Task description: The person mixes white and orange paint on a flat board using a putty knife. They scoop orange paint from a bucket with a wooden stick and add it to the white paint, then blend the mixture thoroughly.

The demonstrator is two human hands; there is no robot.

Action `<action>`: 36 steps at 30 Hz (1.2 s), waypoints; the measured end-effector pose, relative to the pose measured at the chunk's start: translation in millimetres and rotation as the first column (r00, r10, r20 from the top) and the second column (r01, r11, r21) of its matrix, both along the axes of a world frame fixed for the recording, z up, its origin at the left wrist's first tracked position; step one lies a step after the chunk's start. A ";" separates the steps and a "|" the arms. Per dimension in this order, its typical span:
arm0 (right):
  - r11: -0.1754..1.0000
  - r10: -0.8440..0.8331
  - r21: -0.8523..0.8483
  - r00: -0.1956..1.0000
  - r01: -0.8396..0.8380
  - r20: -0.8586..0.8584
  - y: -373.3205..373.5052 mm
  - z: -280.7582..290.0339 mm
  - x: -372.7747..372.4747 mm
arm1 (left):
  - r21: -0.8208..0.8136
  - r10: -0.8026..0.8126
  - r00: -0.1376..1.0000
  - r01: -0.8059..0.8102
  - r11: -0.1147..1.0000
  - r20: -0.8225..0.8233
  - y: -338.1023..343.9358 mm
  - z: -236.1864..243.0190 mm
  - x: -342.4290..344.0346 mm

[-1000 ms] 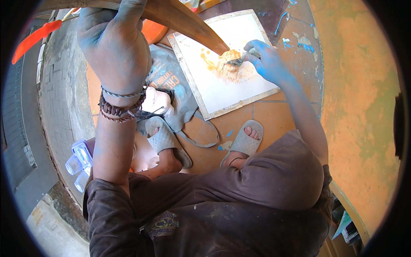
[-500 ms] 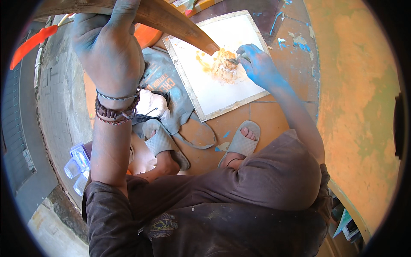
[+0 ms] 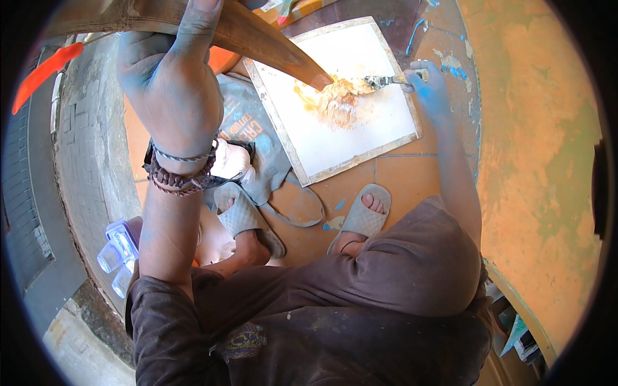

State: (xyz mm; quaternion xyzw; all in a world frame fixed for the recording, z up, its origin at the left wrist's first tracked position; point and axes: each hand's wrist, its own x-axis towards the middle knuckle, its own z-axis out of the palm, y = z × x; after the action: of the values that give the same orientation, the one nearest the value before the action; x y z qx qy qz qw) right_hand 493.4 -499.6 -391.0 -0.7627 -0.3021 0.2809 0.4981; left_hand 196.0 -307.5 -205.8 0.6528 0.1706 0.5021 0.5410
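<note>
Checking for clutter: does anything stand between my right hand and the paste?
Only the tool that the right hand holds, pointing at the paste; nothing else visible. The wood is left of that gap.

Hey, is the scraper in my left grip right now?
No, the scraper is in your right grip, while your left grip holds the wooden piece.

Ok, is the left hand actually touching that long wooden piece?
Touching. The head view shows it: the left hand's thumb lies directly across the face of the wooden piece, with no gap visible between them.
</note>
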 end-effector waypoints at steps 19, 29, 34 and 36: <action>0.881 0.453 -0.102 0.762 -0.462 0.462 45.2 47.7 -71.3 | 0.070 -0.042 0.999 0.040 0.997 0.033 9.3 0.0 0.0; 0.838 0.492 -0.166 0.589 -0.520 0.640 46.2 42.9 -77.9 | 0.012 0.013 1.000 -0.013 1.000 -0.012 -1.1 0.2 -15.4; 0.706 0.645 -0.299 0.409 -0.642 0.646 24.5 29.7 -94.4 | 0.055 0.015 1.000 -0.014 0.998 -0.019 -6.7 -5.0 -16.5; 0.742 0.603 -0.253 0.453 -0.621 0.657 23.7 33.0 -94.5 | 0.039 0.011 1.000 -0.011 0.999 -0.011 -9.6 -4.8 -15.5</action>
State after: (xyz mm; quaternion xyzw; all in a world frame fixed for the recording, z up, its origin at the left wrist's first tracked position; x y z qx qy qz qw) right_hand 398.9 -475.9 -358.0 -0.6426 -0.7241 0.1243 0.2175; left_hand 180.5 -317.1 -210.6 0.6650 0.1674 0.5047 0.5245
